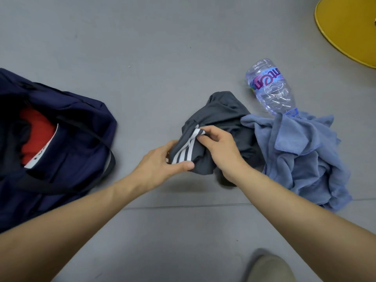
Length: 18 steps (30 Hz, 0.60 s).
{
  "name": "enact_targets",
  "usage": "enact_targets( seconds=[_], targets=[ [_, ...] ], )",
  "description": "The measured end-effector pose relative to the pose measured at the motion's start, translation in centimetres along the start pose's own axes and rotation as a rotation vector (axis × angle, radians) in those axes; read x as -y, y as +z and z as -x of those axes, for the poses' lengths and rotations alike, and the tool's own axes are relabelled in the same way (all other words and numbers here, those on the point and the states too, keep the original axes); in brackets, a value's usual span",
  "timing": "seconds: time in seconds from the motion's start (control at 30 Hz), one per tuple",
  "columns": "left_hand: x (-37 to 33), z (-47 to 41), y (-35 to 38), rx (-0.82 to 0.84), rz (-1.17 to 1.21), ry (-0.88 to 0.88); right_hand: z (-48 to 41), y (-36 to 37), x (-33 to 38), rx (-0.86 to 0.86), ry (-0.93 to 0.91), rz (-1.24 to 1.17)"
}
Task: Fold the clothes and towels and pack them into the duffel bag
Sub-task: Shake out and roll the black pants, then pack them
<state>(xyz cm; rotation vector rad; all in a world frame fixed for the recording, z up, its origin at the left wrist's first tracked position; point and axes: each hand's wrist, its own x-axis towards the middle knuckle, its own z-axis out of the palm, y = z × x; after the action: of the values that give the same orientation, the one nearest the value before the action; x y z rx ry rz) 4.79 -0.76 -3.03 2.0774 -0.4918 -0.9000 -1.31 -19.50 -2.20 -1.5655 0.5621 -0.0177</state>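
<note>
A crumpled dark grey garment point(223, 117) with white stripes lies bunched on the grey floor at the centre. My left hand point(160, 161) pinches its striped edge from the left, thumb on top. My right hand point(221, 147) grips the same striped part from the right, fingers curled into the cloth. A crumpled light blue towel point(301, 157) lies right beside the garment, touching it. At the left stands the open navy duffel bag point(81, 127), with a red garment point(36, 135) and a white strip showing inside.
A clear plastic water bottle point(270, 88) lies on the floor behind the towel, its neck end touching the cloth. A yellow round object point(345, 27) fills the top right corner. A beige shoe toe point(270, 267) shows at the bottom edge.
</note>
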Motion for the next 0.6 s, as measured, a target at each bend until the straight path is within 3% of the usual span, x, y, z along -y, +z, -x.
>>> enact_targets(
  seconds=[0.07, 0.17, 0.27, 0.33, 0.43, 0.6],
  targets=[
    [0.1, 0.1, -0.7, 0.001, -0.01, 0.025, -0.2, 0.9, 1.4, 0.003, 0.052, -0.132],
    [1.1, -0.5, -1.2, -0.162, 0.06, 0.025, -0.5, 2.2, 3.2, 0.093, 0.152, -0.285],
    [2.2, -1.8, -2.6, -0.312, 0.093, -0.034, -1.0, 3.2, 3.7, 0.238, 0.196, -0.296],
    [2.3, -1.8, -3.9, -0.369, 0.185, -0.074, -1.4, 3.8, 3.1, 0.249, 0.205, -0.221],
    [3.3, -1.2, -5.0, -0.379, 0.261, -0.125, -1.5, 3.9, 0.5, 0.166, 0.162, 0.096],
    [6.8, -0.1, -5.1, -0.365, 0.076, -0.163, -0.6, -0.4, -5.7, 0.161, -0.184, 1.033]
  ],
)
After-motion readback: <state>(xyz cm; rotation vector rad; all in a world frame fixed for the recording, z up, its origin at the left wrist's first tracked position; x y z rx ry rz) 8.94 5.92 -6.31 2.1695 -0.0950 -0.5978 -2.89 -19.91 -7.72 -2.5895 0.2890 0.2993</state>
